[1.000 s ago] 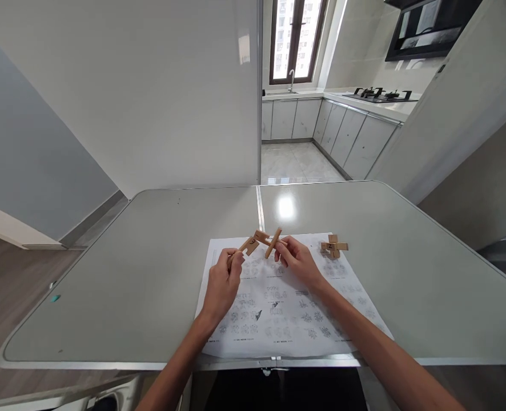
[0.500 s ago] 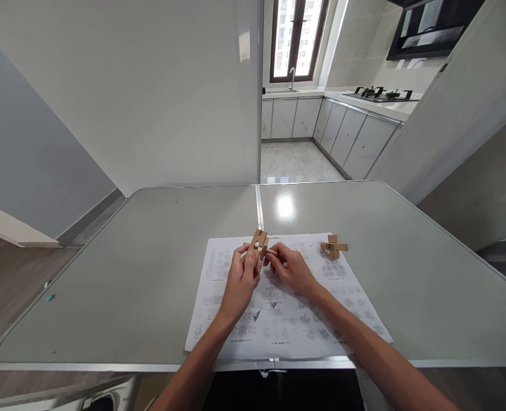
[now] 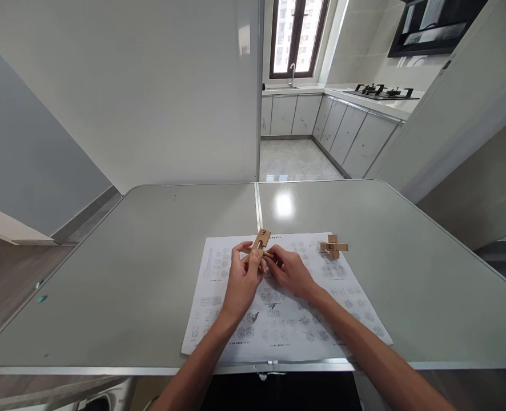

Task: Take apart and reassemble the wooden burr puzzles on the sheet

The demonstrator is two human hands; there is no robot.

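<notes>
Table (image 3: 99,297) stretches widely left and right of a printed sheet (image 3: 278,337), which runs close to its near rim. Above the sheet, left hand (image 3: 242,279) and right hand (image 3: 293,272) pinch notched wooden pieces (image 3: 263,236) between barely parted fingers; a wooden cross (image 3: 333,247) straddles the sheet's right edge.

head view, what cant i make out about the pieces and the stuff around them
- Head view: how the held wooden pieces fit together, partly hidden by the left hand and right hand.
- Head view: most print on the paper sheet, too small to read; hands and forearms cover parts.
- Head view: the window's top, cut off by the upper edge.
</notes>
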